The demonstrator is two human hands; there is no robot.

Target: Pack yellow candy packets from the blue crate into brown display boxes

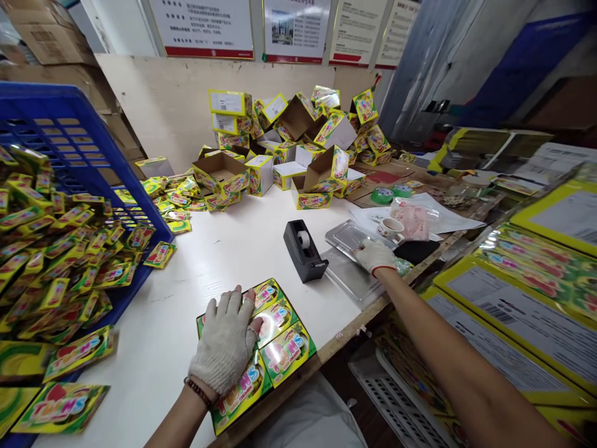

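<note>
My left hand (224, 345), in a white knitted glove with bare fingertips, lies flat with its fingers spread. It rests on a block of green and yellow "TWINS" packs (289, 353) set side by side at the table's front edge. Reaching out to the right, my right hand (379, 256), gloved too, grips the near right corner of a clear plastic tray (344, 236). Its fingers are partly hidden. Beneath that tray lies another flat sheet of clear plastic (351, 281). A black tape dispenser (305, 254) stands between my hands.
At left, a blue plastic crate (122, 168) tips out many small packets (60, 267). Open display boxes (312, 180) are piled at the back. A mug (390, 229), green tape rolls (382, 195) and papers lie at right, near stacked yellow cartons (522, 311).
</note>
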